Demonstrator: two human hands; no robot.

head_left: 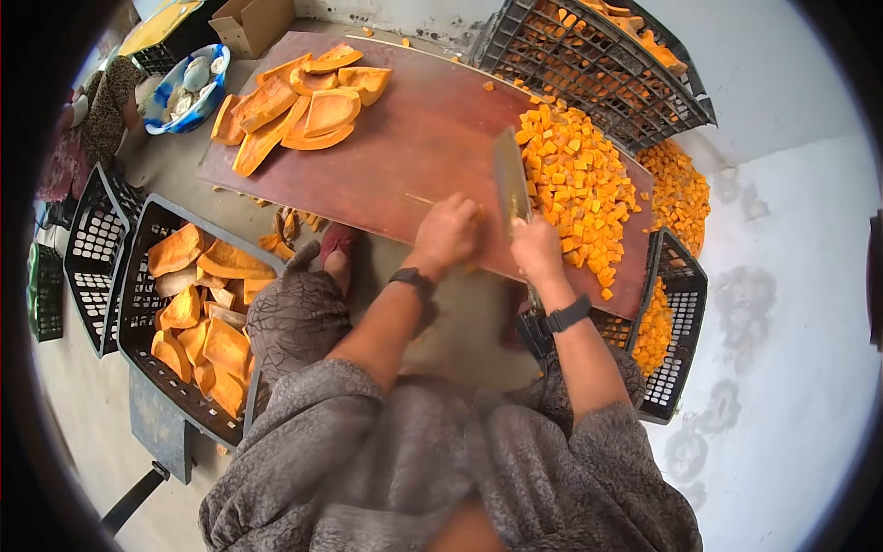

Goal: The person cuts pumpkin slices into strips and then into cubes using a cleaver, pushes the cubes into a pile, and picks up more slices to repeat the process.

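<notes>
My right hand [538, 250] grips a cleaver [510, 175] by its handle, its broad blade standing beside the heap of diced pumpkin [575, 179]. Close to the table's near edge, my left hand [449, 235] is closed with its fingers curled; it is slightly blurred, and whatever may be in it is hidden. Both hands are over the reddish-brown tabletop [405, 138]. Large peeled pumpkin pieces [299, 106] lie piled at the table's far left.
A black crate [138, 304] of pumpkin pieces stands left of my leg. At the right are a crate [685, 299] of diced pumpkin and a stacked crate [598, 69] behind the table. A blue-white basin [189, 120] sits far left, near another person [112, 115].
</notes>
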